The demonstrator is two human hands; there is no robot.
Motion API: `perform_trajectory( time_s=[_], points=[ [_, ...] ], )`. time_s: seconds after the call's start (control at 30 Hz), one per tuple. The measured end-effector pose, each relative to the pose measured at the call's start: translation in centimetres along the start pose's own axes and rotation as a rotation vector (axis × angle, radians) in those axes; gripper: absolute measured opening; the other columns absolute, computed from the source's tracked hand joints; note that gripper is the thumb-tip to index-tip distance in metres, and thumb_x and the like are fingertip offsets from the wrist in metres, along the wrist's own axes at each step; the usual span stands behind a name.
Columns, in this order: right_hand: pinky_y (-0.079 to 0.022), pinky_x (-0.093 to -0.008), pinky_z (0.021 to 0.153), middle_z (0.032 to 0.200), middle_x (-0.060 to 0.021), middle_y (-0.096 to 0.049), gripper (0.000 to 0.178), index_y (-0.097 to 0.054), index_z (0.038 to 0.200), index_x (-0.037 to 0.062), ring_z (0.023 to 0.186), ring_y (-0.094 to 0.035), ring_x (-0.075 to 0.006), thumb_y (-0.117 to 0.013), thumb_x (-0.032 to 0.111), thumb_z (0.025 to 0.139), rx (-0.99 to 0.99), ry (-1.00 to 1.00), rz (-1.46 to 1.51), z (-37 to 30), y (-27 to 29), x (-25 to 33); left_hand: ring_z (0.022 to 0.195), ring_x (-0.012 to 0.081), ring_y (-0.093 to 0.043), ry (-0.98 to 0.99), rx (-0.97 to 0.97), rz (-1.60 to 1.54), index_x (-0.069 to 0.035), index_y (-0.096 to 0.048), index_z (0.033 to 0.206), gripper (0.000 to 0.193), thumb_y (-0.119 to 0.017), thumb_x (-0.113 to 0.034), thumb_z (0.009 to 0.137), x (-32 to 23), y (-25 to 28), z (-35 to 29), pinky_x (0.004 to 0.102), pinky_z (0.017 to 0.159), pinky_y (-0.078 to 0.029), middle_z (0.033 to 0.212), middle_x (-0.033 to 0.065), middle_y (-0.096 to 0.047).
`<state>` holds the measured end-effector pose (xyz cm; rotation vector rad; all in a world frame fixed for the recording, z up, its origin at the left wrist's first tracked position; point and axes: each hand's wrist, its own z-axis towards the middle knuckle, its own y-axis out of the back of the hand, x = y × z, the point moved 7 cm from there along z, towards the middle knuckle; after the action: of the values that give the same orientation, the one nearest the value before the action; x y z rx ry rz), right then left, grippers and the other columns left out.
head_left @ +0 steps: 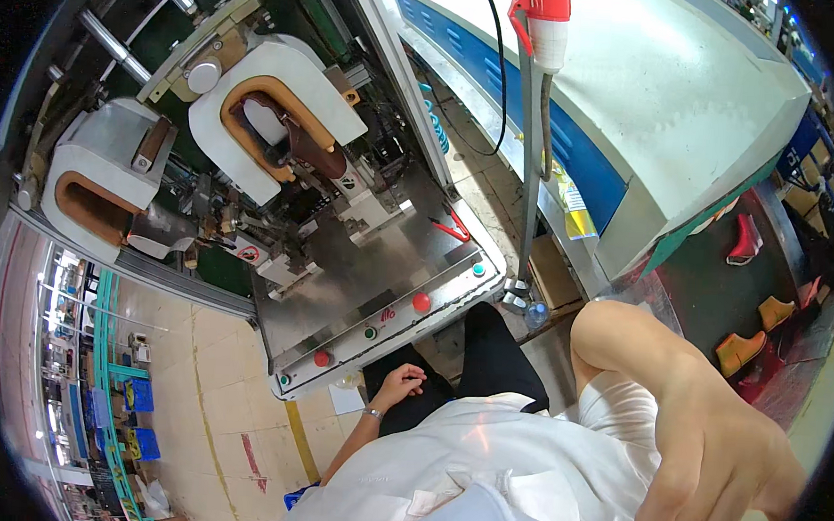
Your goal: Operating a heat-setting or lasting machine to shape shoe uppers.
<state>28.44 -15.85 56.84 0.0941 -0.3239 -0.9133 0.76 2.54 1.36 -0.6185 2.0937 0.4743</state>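
Observation:
My left hand is low in front of me by my dark trouser leg, a band on its wrist. Its fingers are loosely bent, and nothing shows in them. My right hand looms large at the lower right, raised close to the camera with the elbow bent. Its fingers are bent and pressed together; their tips, and anything they hold, are hidden. Ahead stands a two-station machine with white padded clamps. A dark brown shoe upper sits within the right clamp. The left clamp has a tan lining and a grey metal form before it.
The machine's front panel carries red push buttons and green ones. Red-handled pliers lie on its metal top. At right, a dark conveyor bears a red shoe and tan boots. A red-and-white plug hangs by a post.

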Motion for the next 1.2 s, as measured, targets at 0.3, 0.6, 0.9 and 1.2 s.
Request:
perform_trajectory(
  time_s=[0.3,0.6,0.9,1.2],
  points=[
    [-0.027,-0.0203,0.055,0.052,0.004,-0.045,0.038,-0.05,0.117,0.0275,0.044,-0.039,-0.0029,-0.046,0.009,0.084,-0.021,-0.011,0.046,0.7,0.4,-0.8,0.07,0.0114,-0.061,0.002,-0.001,0.001,-0.004,-0.052,0.104,0.021,-0.054,-0.005,0.083,0.2,-0.1,-0.1,0.023,0.06,-0.048,0.098,0.0064,-0.061],
    [-0.027,-0.0213,0.057,0.054,0.0032,-0.049,0.036,-0.052,0.115,0.0267,0.044,-0.041,-0.0029,-0.047,0.01,0.083,-0.007,-0.023,0.047,-0.9,0.4,0.3,0.07,0.0111,-0.06,-0.002,0.004,0.01,-0.005,-0.053,0.102,0.019,-0.054,-0.005,0.084,0.0,-0.2,0.0,0.0238,0.06,-0.049,0.099,0.0061,-0.062],
    [-0.034,-0.0216,0.053,0.058,-0.0004,-0.056,0.025,-0.051,0.11,0.0125,0.043,-0.047,-0.0094,-0.051,0.014,0.084,-0.005,-0.047,0.204,0.1,0.6,-1.2,0.069,0.01,-0.059,-0.026,-0.027,-0.001,-0.005,-0.053,0.102,0.019,-0.055,-0.006,0.083,-0.4,0.1,0.4,0.022,0.06,-0.048,0.095,0.0047,-0.061],
    [-0.032,-0.0305,0.057,0.05,0.0025,-0.045,0.012,-0.049,0.088,0.0098,0.037,-0.037,-0.0099,-0.058,0.012,0.081,-0.705,-0.233,-0.151,-9.0,6.9,-8.4,0.068,0.0091,-0.056,-0.119,-0.154,-0.158,-0.004,-0.052,0.101,0.02,-0.051,-0.021,0.091,-1.3,-0.2,-1.8,0.0223,0.061,-0.046,0.091,0.005,-0.062]
  ],
)
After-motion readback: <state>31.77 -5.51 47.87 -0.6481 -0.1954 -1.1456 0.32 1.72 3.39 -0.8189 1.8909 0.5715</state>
